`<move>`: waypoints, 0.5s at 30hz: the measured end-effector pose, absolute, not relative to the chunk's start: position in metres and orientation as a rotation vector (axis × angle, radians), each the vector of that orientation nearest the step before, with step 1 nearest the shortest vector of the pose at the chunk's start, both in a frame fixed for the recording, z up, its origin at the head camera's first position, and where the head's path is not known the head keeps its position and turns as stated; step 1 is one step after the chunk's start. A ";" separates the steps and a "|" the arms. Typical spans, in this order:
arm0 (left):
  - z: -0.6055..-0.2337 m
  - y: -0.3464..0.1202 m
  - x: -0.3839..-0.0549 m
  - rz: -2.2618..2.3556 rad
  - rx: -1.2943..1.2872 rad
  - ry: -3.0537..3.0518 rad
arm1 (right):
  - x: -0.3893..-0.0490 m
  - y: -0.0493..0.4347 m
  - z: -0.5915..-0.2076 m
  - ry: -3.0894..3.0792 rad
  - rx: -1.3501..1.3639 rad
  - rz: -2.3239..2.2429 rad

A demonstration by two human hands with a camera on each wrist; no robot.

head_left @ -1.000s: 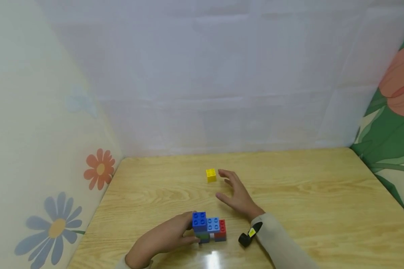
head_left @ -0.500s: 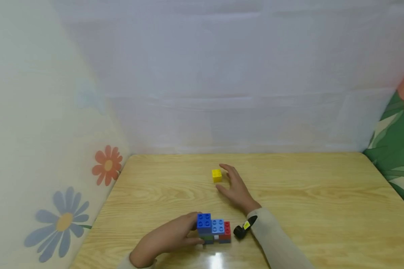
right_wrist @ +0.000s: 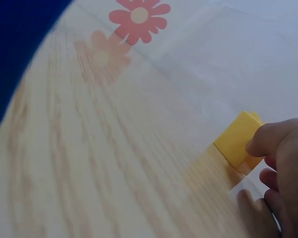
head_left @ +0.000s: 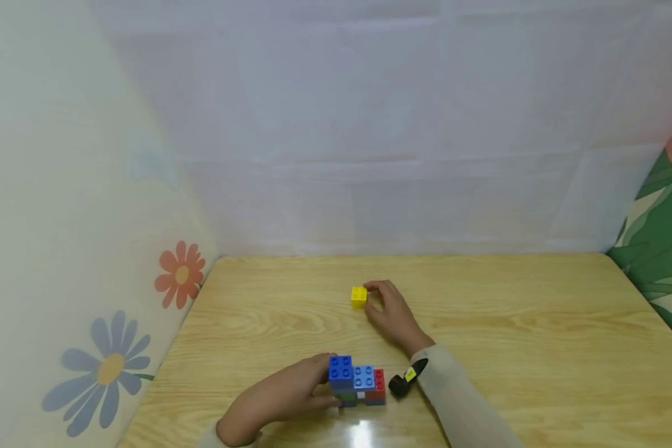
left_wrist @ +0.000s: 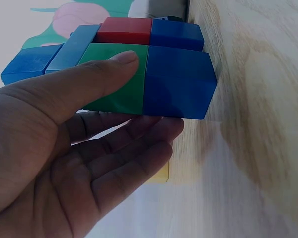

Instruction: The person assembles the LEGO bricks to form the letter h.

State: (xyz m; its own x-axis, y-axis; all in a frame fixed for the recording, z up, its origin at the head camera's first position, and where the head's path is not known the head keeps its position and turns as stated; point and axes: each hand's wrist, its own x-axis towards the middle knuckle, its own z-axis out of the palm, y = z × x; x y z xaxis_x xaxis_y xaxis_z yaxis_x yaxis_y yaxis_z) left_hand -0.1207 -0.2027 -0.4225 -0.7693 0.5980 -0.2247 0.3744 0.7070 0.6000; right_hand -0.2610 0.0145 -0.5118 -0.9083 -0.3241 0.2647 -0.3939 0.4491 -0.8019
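My left hand (head_left: pixel 288 389) grips the left end of a small structure of toy bricks (head_left: pixel 363 376). In the left wrist view its thumb lies along a green brick (left_wrist: pixel 116 82), with the fingers on the opposite side. A dark blue brick (head_left: pixel 340 372) tops the left end, beside a light blue brick (head_left: pixel 364 377) and a red brick (head_left: pixel 379 382). Farther off, my right hand (head_left: pixel 394 317) pinches a yellow brick (head_left: pixel 359 298) at its right side by thumb and forefinger. The brick is at the tabletop in the right wrist view, its far side hidden.
The wood-grain table (head_left: pixel 509 323) reaches back to a pale cloth wall (head_left: pixel 369 205). A flower-printed panel (head_left: pixel 112 367) borders the left side, and another (head_left: pixel 666 230) the right. A black device with a yellow label (head_left: pixel 407 378) is strapped at the right wrist.
My right hand first reached farther around the yellow brick, then its thumb and forefinger closed on it. The brick shifted slightly toward me. My left hand keeps its hold on the brick structure.
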 end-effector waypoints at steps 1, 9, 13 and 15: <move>-0.423 -0.202 -0.121 0.761 0.761 2.510 | -0.260 0.015 -0.512 -2.604 0.639 1.487; -0.424 -0.204 -0.121 0.782 0.776 2.535 | -0.250 0.024 -0.510 -2.439 0.626 1.644; -0.425 -0.204 -0.121 0.803 0.775 2.522 | -0.237 0.030 -0.507 -2.352 0.648 1.780; -0.426 -0.205 -0.121 0.816 0.787 2.517 | -0.230 0.033 -0.505 -2.321 0.658 1.831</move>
